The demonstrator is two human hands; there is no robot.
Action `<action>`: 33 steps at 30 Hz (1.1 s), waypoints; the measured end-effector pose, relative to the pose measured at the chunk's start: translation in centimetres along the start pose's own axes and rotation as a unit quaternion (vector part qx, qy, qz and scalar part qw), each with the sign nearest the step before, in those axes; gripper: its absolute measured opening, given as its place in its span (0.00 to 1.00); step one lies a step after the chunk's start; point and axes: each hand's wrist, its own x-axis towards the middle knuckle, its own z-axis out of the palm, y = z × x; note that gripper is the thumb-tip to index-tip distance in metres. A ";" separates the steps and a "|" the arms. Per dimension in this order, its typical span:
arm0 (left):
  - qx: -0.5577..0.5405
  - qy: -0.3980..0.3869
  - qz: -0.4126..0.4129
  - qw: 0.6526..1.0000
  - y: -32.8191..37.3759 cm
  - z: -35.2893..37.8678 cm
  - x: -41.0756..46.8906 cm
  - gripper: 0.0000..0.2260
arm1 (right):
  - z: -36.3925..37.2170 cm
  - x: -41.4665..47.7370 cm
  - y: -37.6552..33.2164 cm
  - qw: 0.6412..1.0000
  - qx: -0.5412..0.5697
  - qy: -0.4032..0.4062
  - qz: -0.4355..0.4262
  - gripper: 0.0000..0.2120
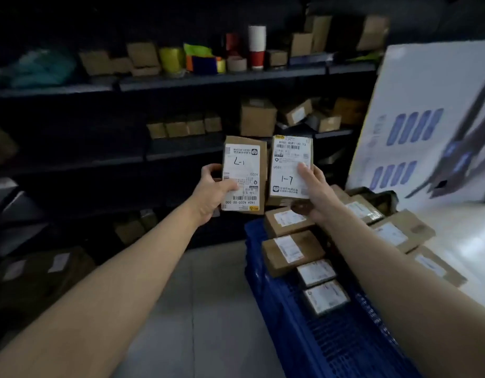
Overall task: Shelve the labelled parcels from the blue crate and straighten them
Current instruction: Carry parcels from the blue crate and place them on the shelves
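Cardboard left parcel (pixel 244 162) gripped in left hand (pixel 212 192), right parcel (pixel 290 156) in right hand (pixel 316 193), fingers mostly hidden behind.

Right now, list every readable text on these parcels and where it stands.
"L-1", handwritten: left parcel.
"A020-00 000": same label, bottom.
"1-7", or inverted "L-1", handwritten: right parcel.
"0681-00 13": its top.
Labels on crate parcels, fine print: too blurred.
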 end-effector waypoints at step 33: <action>-0.097 0.663 0.041 0.741 -3.1 -56.6 -51.2 0.28 | 71.4 -29.2 31.8 0.739 -0.184 -0.628 0.160 0.24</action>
